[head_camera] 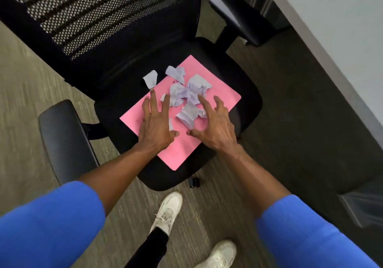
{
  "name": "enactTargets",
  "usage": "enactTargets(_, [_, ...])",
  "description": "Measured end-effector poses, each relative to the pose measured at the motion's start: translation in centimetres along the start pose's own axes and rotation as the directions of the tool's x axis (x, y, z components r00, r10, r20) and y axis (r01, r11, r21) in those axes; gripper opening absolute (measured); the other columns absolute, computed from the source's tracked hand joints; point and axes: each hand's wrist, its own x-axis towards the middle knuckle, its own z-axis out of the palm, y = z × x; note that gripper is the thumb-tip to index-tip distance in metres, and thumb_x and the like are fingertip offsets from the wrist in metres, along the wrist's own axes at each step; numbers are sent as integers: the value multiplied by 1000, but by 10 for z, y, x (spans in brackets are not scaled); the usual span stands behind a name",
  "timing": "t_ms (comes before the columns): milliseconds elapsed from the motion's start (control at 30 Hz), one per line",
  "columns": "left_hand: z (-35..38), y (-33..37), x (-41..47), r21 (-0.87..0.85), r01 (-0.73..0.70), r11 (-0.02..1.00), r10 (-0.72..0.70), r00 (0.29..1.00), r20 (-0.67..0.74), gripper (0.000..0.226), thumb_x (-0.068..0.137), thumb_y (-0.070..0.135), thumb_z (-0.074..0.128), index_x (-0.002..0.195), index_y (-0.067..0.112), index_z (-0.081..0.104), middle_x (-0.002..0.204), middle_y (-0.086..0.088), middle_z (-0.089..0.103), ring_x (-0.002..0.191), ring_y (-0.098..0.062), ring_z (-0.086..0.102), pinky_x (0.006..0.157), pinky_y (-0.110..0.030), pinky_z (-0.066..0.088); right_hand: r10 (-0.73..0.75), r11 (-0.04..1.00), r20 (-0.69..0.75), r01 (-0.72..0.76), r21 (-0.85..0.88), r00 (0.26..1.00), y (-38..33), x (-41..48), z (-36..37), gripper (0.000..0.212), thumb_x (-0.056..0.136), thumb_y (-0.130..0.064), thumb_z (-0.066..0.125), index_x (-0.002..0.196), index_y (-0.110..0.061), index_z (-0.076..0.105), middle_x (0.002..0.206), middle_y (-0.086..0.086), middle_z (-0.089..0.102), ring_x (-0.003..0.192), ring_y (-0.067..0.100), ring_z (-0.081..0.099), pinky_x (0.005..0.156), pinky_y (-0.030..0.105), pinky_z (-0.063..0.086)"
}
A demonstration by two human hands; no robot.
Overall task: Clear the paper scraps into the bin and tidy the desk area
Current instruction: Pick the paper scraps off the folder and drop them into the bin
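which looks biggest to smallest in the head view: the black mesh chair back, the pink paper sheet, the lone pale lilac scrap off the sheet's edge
1. Black mesh chair back, the largest.
2. Pink paper sheet.
3. Lone pale lilac paper scrap, by far the smallest.

Black mesh-back office chair (116, 25) with padded armrests (64, 141) on grey-brown striped carpet (24, 85). Pale grey table (339, 29) edge runs diagonally at right, deep shadow underneath.

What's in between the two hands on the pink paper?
Between the left hand and right hand lie crumpled pale purple paper scraps on the pink sheet, seen from the head camera. Near the thumbs, only bare pink shows.
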Motion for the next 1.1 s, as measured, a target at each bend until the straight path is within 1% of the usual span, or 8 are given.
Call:
enactTargets(100, [-2, -2, 17, -68, -65, 996, 68, 997, 42, 133, 78, 47, 92, 170, 34, -3, 178, -9, -20, 163, -41, 6, 112, -57, 51, -35, 995, 10, 36, -92, 999, -12, 21, 9, 118, 73, -65, 84, 161, -50, 8, 175, 5, -3, 151, 37, 27, 97, 56, 54])
enactTargets(200, [-5, 0, 34, -94, -157, 983, 163, 984, 64, 132, 78, 50, 90, 171, 32, -1, 178, -12, -18, 163, -40, 7, 115, -55, 47, -40, 984, 24, 44, -172, 999, -20, 39, 14, 117, 75, -65, 83, 163, -46, 8, 175, 8, -6, 149, 40, 27, 94, 51, 56])
enactTargets(300, [-8, -3, 47, -118, -210, 971, 223, 968, 111, 128, 75, 45, 94, 171, 31, 11, 179, -9, -14, 161, -37, 8, 117, -54, 46, -26, 971, 16, 29, -236, 1000, -25, 51, 15, 110, 75, -60, 85, 162, -43, 19, 171, 12, 9, 143, 41, 29, 86, 48, 57])
enactTargets(400, [-6, -6, 50, -146, -240, 960, 257, 961, 105, 107, 74, 37, 96, 163, 27, 38, 177, -6, 8, 155, -35, 17, 113, -50, 49, -46, 964, -12, 41, -263, 999, -27, 55, 14, 81, 80, -49, 84, 149, -37, 42, 156, 13, 29, 132, 39, 36, 72, 43, 55])
enactTargets(567, [5, -8, 40, -145, -256, 956, 256, 966, -22, 57, 89, 19, 85, 141, 16, 63, 153, -6, 46, 131, -29, 41, 106, -41, 52, -90, 973, -49, 77, -219, 995, -26, 45, 16, 45, 95, -43, 73, 136, -29, 62, 131, 8, 48, 114, 31, 46, 71, 40, 53])
enactTargets(667, [9, -10, 35, -146, -250, 957, 240, 967, -84, 40, 93, 11, 80, 131, 12, 68, 140, -8, 55, 119, -26, 48, 96, -37, 52, -109, 973, -72, 91, -214, 991, -23, 39, 16, 35, 102, -37, 64, 132, -20, 66, 123, 8, 56, 104, 30, 50, 74, 41, 51])
enactTargets(800, [9, -12, 28, -178, -175, 968, 151, 979, -140, 24, 97, 3, 72, 121, 5, 73, 123, -14, 63, 112, -31, 56, 92, -42, 52, -127, 977, -92, 108, -186, 988, -16, 26, 13, 28, 103, -29, 63, 127, -17, 71, 116, 6, 63, 100, 29, 52, 71, 40, 46])
enactTargets(1100, [10, -7, -6, -297, -20, 955, -37, 982, -183, 21, 98, 4, 69, 118, 1, 75, 116, -17, 67, 109, -35, 60, 91, -38, 47, -202, 977, -184, 186, -100, 962, 1, -16, 11, 24, 95, -20, 71, 117, -11, 77, 107, 7, 68, 95, 29, 60, 70, 48, 56])
